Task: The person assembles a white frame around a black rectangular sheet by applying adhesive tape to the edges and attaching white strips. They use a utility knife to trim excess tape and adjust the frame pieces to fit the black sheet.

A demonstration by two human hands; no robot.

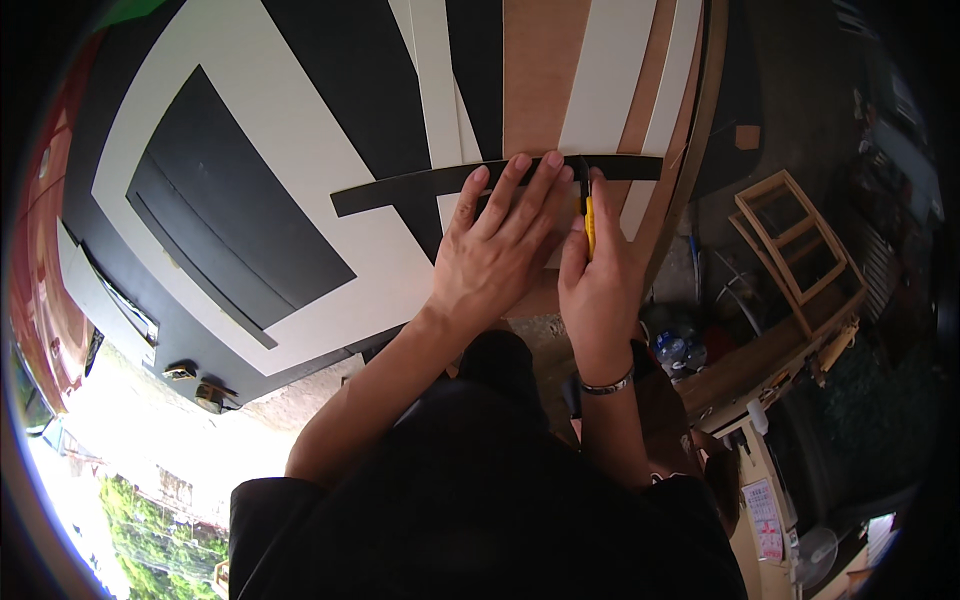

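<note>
"Taking the hands as the clock's centre, where's the black strip (400, 187)?"

"Twelve o'clock, lying crosswise and gently bowed. One end points toward ten, the other toward one. It crosses over white strips (610, 90) and a brown board (540, 80)."

"And the left hand (485, 250)?"

"Palm down, fingers stretched out and a little apart, their tips on the strip. It grips nothing that I can see; it lies over the strip like a flat weight."

"The right hand (600, 285)?"

"Just beside it, on the three o'clock side, fingers drawn in narrow around a yellow-and-black cutter (589, 225). The index finger runs up along the tool, whose front end points to twelve and meets the strip. (Dark on dark there, so I can't tell whether the blade has gone in.) There's a band (607, 384) on that wrist."

"What's over toward nine?"

"A broad white frame shape (300, 130) with a dark rectangular panel (240, 200) inside its outline, and past that a glossy red surface (45, 270) near the rim. At eight o'clock a small dark object (210, 394) sits by the work surface's edge; I can't make out what it is."

"The other side?"

"At three, well apart from the hands, a wooden frame (836, 270) with crossbars leans at a tilt. Farther out, between four and five, there's a pale fan (816, 550)."
</note>
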